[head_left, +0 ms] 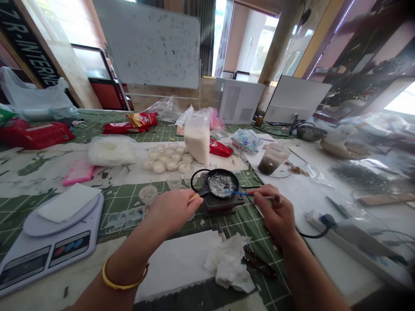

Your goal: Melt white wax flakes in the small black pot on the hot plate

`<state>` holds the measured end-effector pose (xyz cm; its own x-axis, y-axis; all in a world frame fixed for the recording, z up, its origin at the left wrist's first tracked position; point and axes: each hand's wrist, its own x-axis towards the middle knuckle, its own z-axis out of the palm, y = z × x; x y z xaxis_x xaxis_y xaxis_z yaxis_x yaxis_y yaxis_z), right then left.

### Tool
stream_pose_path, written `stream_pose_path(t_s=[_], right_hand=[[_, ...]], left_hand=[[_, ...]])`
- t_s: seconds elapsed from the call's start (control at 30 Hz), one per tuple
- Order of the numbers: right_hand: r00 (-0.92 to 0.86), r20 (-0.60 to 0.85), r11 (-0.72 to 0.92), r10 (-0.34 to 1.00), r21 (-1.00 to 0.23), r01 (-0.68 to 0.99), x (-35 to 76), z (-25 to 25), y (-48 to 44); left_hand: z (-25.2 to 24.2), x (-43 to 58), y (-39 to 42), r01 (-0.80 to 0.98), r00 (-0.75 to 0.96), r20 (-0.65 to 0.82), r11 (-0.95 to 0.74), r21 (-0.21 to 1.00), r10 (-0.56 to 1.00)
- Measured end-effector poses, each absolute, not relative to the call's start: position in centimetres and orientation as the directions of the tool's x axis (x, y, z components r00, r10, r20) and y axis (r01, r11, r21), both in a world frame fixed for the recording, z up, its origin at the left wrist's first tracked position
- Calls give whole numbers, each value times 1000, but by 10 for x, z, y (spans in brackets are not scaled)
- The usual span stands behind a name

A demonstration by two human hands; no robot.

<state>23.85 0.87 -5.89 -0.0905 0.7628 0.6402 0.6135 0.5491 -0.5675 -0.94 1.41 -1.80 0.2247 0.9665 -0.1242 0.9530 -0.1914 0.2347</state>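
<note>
A small black frying pan (223,183) rests on a compact hot plate (222,207) in the middle of the table. White flakes or granules lie in the pan; I cannot tell exactly what they are. My left hand (175,209) is wrapped round the pan's light wooden handle (194,198). From the right, my right hand (274,207) pinches a thin blue stirring stick (238,193), whose tip dips into the white granules. Just behind the pan stands a clear bag of whitish granules (197,136), with several small cups of pale, set material (171,157) to its left.
A kitchen scale (55,233) bearing folded paper stands at the left. Crumpled tissue (231,263) and white sheets (181,263) lie in front. To the right are a power strip (340,237) with cables and a plastic cup of dark material (272,159).
</note>
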Motion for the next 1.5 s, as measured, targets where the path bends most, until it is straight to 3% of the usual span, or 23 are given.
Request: stream_pose_path(t_s=[0.1, 0.17, 0.27, 0.33, 0.4, 0.47, 0.57, 0.63, 0.73, 1.17, 1.37, 1.5], right_hand=[[-236, 624, 621, 745, -518, 589, 236, -61, 9], [-157, 643, 554, 750, -480, 680, 237, -62, 10], [-19, 633, 480, 774, -566, 670, 238, -63, 11], [-107, 611, 543, 784, -592, 595, 238, -63, 11], [-201, 614, 592, 764, -541, 598, 236, -63, 11], [-162, 635, 558, 755, -494, 667, 236, -62, 10], [-65, 627, 514, 776, -571, 640, 238, -60, 9], [-157, 614, 584, 774, -594, 554, 236, -61, 9], [-292, 627, 671, 722, -529, 520, 231, -65, 10], [-237, 573, 592, 785, -578, 562, 235, -80, 25], [-332, 442, 533, 833, -484, 694, 244, -66, 20], [-204, 332, 322, 921, -354, 878, 275, -42, -1]], left_hand=[[-17, -9, 14, 951, 225, -114, -193, 240, 968], [-17, -8, 14, 950, 228, -116, -194, 245, 967], [-17, -8, 14, 952, 225, -127, -190, 241, 966], [-17, -8, 15, 952, 224, -127, -189, 242, 966], [-17, -8, 15, 949, 229, -120, -194, 250, 966], [-17, -9, 15, 947, 234, -117, -199, 254, 965], [-18, -9, 15, 948, 233, -123, -198, 247, 965], [-19, -10, 16, 949, 230, -118, -196, 249, 966], [-20, -10, 17, 945, 232, -113, -197, 261, 966], [-20, -11, 15, 940, 239, -101, -204, 272, 966], [-19, -10, 15, 940, 245, -95, -213, 268, 965], [-17, -9, 15, 941, 243, -113, -205, 269, 963]])
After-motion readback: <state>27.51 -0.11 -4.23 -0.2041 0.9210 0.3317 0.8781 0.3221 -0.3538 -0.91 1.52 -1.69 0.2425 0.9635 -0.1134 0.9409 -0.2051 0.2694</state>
